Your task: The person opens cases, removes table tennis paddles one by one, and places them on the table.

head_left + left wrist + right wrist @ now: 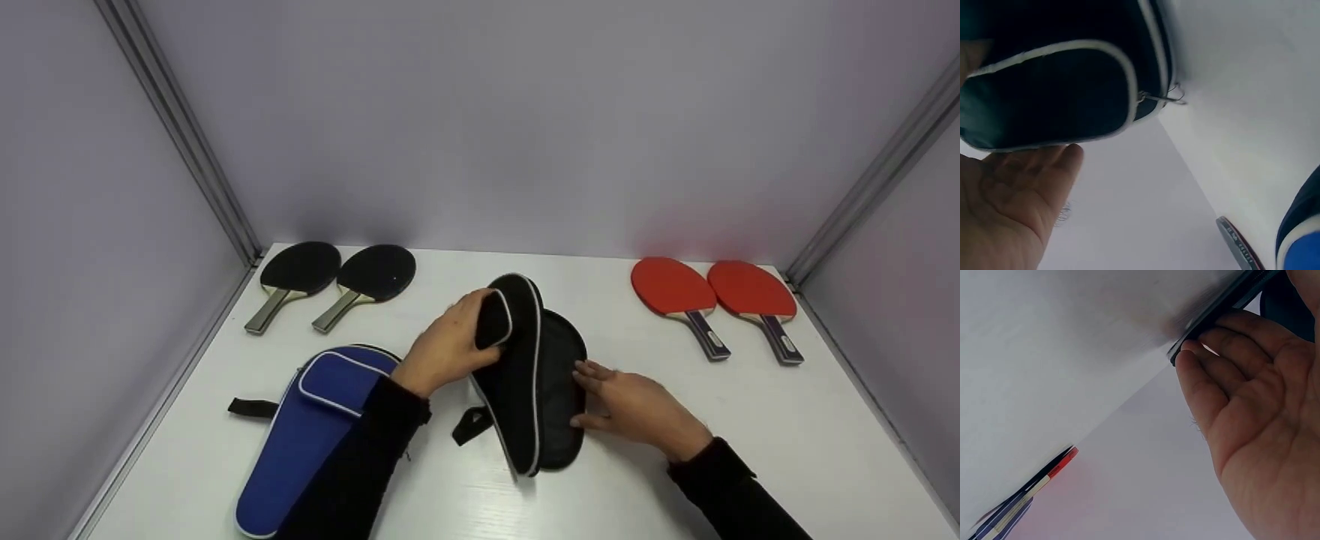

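A black table tennis paddle case with white piping stands partly opened at the table's middle, its front cover raised and its back half flat on the table. My left hand grips the raised cover by its pocket, thumb on the near side and fingers on the far side. In the left wrist view, the pocket and a small metal zipper pull show up close. With fairly straight fingers, my right hand touches the back half's right edge. The inside of the case is mostly hidden.
A blue paddle case lies at the left front, partly under my left sleeve. Two black paddles lie at the back left. Two red paddles lie at the back right. Grey panels wall in the white table.
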{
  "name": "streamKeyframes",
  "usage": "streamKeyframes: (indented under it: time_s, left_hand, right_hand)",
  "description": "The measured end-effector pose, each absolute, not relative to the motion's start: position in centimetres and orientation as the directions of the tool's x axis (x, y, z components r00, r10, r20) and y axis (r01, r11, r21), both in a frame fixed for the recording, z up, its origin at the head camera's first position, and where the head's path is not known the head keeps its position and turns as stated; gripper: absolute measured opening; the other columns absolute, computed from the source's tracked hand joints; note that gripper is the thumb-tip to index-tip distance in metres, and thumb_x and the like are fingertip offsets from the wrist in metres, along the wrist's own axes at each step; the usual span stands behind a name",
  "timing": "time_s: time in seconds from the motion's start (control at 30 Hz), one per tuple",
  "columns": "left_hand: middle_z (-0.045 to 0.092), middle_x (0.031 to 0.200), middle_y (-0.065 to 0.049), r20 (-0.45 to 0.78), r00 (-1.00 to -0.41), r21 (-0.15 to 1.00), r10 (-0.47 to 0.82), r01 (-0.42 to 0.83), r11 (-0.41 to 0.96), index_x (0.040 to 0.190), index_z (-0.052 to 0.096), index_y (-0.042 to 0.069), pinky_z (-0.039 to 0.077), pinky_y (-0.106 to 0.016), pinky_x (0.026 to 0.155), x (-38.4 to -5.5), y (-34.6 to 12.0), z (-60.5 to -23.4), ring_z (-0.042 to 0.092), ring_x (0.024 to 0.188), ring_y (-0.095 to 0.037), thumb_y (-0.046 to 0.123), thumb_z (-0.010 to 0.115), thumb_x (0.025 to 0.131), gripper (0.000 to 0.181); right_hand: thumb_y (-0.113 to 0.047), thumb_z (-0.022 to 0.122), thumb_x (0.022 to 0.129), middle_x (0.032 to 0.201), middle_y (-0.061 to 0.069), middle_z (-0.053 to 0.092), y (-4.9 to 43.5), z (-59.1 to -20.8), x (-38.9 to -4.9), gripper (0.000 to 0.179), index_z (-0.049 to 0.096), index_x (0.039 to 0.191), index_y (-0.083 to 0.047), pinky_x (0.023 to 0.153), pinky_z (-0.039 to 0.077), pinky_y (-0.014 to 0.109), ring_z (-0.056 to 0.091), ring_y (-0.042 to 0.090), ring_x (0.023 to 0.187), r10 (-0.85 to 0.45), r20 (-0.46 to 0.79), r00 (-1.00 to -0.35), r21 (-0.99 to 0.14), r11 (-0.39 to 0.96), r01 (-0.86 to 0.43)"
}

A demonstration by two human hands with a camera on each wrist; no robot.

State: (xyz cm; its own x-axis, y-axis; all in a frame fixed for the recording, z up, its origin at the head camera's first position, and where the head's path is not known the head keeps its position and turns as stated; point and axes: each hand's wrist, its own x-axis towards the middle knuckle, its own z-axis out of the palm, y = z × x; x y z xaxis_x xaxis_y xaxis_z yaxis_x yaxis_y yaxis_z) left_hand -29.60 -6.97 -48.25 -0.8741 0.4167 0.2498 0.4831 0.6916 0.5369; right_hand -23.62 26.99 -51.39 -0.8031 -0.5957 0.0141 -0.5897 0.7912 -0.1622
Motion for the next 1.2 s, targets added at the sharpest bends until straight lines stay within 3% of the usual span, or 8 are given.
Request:
streamKeyframes:
  time_s: [0.23, 0.5, 0.7, 1.0, 1.2]
  left_hand:
    - [0.065, 0.165, -0.027, 0.23, -0.889, 0.485, 0.396, 0.457, 0.746, 0.169, 0.049, -0.004, 0.059, -0.059, 0.128, -29.5, -6.5, -49.7, 0.069, 0.149, -0.047, 0.024, 0.09, 0.098, 0.087]
    - [0.068, 0.159, -0.028, 0.204, -0.895, 0.471, 0.396, 0.445, 0.762, 0.168, 0.053, -0.003, 0.062, -0.063, 0.122, -29.4, -6.2, -50.1, 0.073, 0.142, -0.05, 0.025, 0.09, 0.1, 0.083]
    - [0.074, 0.15, -0.026, 0.258, -0.876, 0.427, 0.409, 0.482, 0.765, 0.164, 0.059, -0.003, 0.066, -0.061, 0.116, -29.4, -6.0, -50.0, 0.077, 0.132, -0.049, 0.024, 0.092, 0.099, 0.078]
    - [0.072, 0.159, -0.028, 0.297, -0.842, 0.356, 0.451, 0.536, 0.766, 0.166, 0.058, -0.007, 0.064, -0.056, 0.122, -29.4, -5.7, -50.4, 0.075, 0.142, -0.048, 0.023, 0.088, 0.103, 0.077]
    - [0.069, 0.163, -0.03, 0.307, -0.81, 0.29, 0.499, 0.579, 0.762, 0.16, 0.064, -0.01, 0.059, -0.054, 0.13, -29.3, -5.5, -50.7, 0.07, 0.152, -0.047, 0.021, 0.086, 0.108, 0.064]
  right_hand:
    - [-0.05, 0.088, 0.105, 0.17, 0.023, 0.066, 27.1, -51.5, -23.8, 0.077, 0.07, 0.158, 0.004, 0.112, 0.068, 0.059, 0.07, 0.044, 0.153, -0.601, 0.007, -0.8, -0.174, 0.787, -0.592]
    - [-0.049, 0.086, 0.107, 0.175, 0.02, 0.063, 27.6, -51.6, -24.4, 0.077, 0.067, 0.163, 0.001, 0.115, 0.066, 0.06, 0.067, 0.044, 0.156, -0.607, -0.027, -0.794, -0.193, 0.783, -0.592]
    - [-0.04, 0.083, 0.111, 0.17, 0.022, 0.067, 28.3, -50.8, -24.7, 0.068, 0.066, 0.164, 0.0, 0.112, 0.068, 0.058, 0.071, 0.043, 0.152, -0.639, 0.038, -0.769, -0.152, 0.757, -0.636]
    - [-0.019, 0.082, 0.111, 0.165, 0.022, 0.072, 29.3, -49.0, -24.5, 0.054, 0.07, 0.161, 0.0, 0.108, 0.07, 0.056, 0.076, 0.04, 0.147, -0.58, 0.197, -0.791, -0.113, 0.787, -0.606]
    - [-0.021, 0.081, 0.112, 0.164, 0.019, 0.073, 28.0, -48.5, -23.6, 0.052, 0.071, 0.159, -0.002, 0.107, 0.071, 0.055, 0.077, 0.037, 0.146, -0.581, 0.254, -0.773, -0.105, 0.778, -0.619]
